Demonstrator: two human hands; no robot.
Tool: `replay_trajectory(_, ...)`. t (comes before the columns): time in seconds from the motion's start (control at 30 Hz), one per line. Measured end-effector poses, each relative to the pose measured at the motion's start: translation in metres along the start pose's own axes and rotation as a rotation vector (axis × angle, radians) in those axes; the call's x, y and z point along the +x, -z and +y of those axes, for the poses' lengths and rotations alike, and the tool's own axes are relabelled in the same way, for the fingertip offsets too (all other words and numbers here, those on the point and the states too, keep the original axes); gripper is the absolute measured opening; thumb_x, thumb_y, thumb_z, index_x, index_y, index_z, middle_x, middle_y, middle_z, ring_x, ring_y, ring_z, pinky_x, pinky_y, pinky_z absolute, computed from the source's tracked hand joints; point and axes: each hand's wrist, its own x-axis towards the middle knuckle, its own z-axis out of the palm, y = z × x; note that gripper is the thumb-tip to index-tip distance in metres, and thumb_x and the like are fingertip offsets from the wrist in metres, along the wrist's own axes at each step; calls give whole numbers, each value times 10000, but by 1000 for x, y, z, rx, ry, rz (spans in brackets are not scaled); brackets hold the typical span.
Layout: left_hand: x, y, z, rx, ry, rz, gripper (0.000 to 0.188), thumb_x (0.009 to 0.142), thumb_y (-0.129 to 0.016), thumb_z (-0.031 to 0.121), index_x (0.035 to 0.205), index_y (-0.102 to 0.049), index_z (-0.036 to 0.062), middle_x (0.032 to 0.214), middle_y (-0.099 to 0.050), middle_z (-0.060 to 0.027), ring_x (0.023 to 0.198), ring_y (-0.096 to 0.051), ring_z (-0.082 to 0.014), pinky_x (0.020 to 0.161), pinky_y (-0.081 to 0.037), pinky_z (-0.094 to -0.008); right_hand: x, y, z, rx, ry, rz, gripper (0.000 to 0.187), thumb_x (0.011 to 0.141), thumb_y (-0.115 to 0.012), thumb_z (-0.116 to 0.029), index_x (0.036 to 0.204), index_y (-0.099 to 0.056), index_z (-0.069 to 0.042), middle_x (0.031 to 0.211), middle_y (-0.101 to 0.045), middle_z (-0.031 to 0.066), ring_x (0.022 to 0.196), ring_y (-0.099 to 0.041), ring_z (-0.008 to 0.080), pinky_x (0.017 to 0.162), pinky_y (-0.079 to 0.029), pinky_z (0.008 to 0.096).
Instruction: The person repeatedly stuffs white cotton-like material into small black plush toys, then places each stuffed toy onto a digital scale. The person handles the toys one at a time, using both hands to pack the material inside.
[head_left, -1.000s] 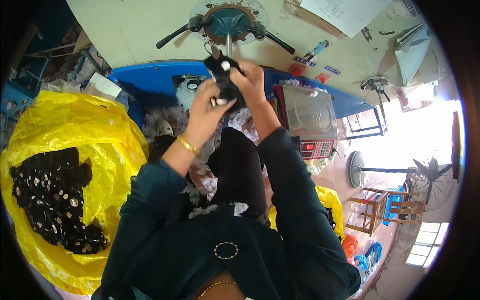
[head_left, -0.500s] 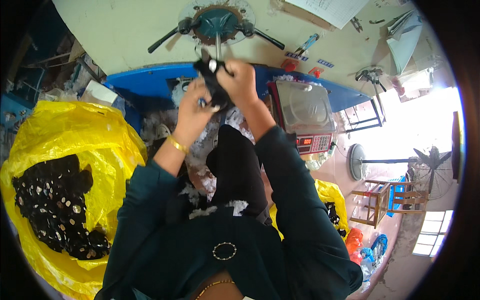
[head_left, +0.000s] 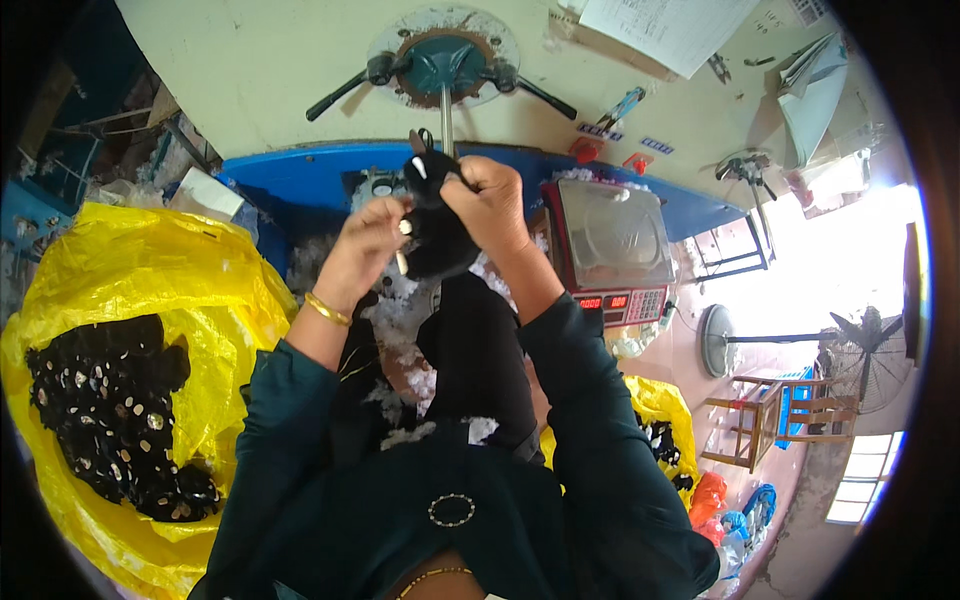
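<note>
A black plush toy (head_left: 440, 243) with small white patches hangs above my knees, at the end of the metal tube (head_left: 447, 122). My right hand (head_left: 491, 205) grips its right side, fingers curled into the fabric just below the tube's tip. Whether the tube enters the toy is hidden by hand and fabric. My left hand (head_left: 367, 246) pinches the toy's left edge beside a white paw tip. The tube comes out of a green stuffing-machine head (head_left: 440, 66) with a black handle on either side.
A yellow sack (head_left: 215, 385) holding black plush skins stands at left; another yellow sack (head_left: 680, 412) is at right. A red weighing scale (head_left: 612, 235) sits right of my hands. White fluff (head_left: 398, 320) litters the floor. Blue snips (head_left: 622, 108) lie on the machine panel.
The toy has swung lower and looks rounder, its underside now turned into view. My left hand has shifted down and left along its edge; my right hand keeps its grip.
</note>
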Motion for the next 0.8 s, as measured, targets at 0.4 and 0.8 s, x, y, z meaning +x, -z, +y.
replay_trajectory(0.4, 0, -41, -26, 155, -17, 160, 368, 902, -632, 110, 1160, -393, -1, 913, -614, -121, 774, -680, -240, 614, -577, -282, -7, 40, 29, 356, -38, -310, 208, 869, -635, -24, 749, -465, -41, 804, -487, -8, 759, -442, 71, 710, -371, 216)
replay_trajectory(0.8, 7, -109, -18, 230, -4, 360, 385, 877, -682, 239, 1054, -527, -65, 904, -657, -163, 700, -699, -283, 557, -581, -295, 26, 81, 29, 425, -562, -665, 389, 933, -573, -301, 1217, -534, -39, 1105, -609, 35, 1024, -557, 99, 911, -442, 262)
